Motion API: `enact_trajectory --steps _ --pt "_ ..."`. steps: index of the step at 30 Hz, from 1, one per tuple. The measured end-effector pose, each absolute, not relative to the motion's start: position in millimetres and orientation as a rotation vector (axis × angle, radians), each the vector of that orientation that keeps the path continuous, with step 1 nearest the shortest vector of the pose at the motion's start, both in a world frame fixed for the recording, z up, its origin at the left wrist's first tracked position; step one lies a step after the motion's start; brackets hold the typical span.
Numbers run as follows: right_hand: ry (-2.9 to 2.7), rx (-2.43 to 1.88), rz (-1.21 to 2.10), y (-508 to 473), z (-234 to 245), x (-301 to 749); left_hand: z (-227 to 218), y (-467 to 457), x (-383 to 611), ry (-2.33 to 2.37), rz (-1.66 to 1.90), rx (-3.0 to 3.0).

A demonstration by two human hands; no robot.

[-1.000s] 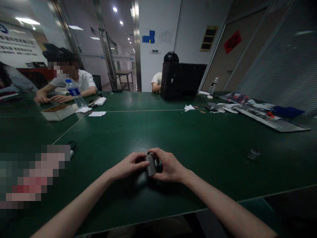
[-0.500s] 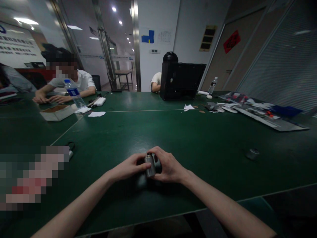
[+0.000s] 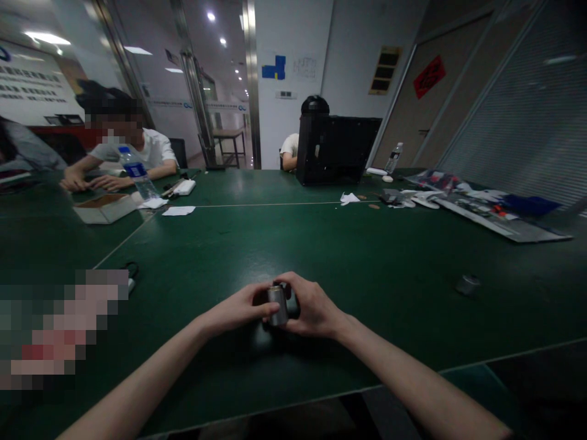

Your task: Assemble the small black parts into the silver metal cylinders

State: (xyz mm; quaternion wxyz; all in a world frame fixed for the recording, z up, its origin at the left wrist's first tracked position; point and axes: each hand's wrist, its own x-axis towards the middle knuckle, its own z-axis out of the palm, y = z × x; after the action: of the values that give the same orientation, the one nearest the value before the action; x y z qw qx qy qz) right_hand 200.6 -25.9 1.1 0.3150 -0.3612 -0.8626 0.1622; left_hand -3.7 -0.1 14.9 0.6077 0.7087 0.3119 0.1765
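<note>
A small silver-grey metal cylinder (image 3: 277,310), which looks like a small electric motor, stands nearly upright between my hands, low over the green table. My left hand (image 3: 247,304) grips it from the left, the thumb lying across its front and the fingers behind. From the right, my right hand (image 3: 312,305) holds it with a finger at the top end and the thumb near the bottom. A small dark part shows at its upper end, too small to name. Off to the right, a similar metal cylinder (image 3: 468,284) lies on the table.
The green table (image 3: 376,256) stretches ahead. At the far left are an open box (image 3: 107,209), a water bottle (image 3: 136,173) and a seated person (image 3: 153,150). A black monitor-like case (image 3: 339,150) partly hides another person. A board with clutter (image 3: 504,217) lies at the right.
Both hands keep their hold on the cylinder and stay in nearly the same place. The cylinder has shifted or tilted very slightly.
</note>
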Motion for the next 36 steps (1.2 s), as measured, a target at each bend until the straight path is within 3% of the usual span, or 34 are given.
enact_trajectory --steps 36 --pt "-2.266 -0.977 0.434 -25.6 -0.6 201.1 22.3 -2.0 -0.8 0.692 0.427 1.621"
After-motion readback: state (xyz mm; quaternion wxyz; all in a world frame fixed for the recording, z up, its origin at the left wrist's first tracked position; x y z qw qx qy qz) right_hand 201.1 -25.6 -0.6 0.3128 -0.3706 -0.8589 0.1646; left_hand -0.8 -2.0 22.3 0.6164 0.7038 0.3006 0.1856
